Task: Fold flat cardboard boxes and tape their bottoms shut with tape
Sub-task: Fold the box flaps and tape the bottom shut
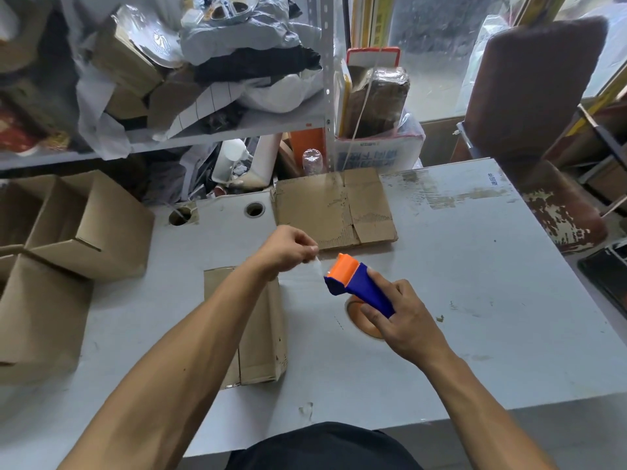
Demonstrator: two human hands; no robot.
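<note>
Right hand (403, 317) wrapped round blue-orange tape dispenser (356, 283) at centre, left hand (288, 249) at 11 o'clock of it pinching tape end (317, 266) taut, likely to free a strip; folded box (261, 330) at 7 o'clock on table (475, 266), untaped.

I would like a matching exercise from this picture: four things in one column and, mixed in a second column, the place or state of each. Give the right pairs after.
Things:
1. tape dispenser
2. tape end
3. flat cardboard box
4. open folded boxes

Places or states:
A. lying at the far edge of the table
B. pinched by the left hand
C. standing at the left of the table
D. gripped by the right hand

Pairs: 1-D, 2-B, 3-A, 4-C
</note>
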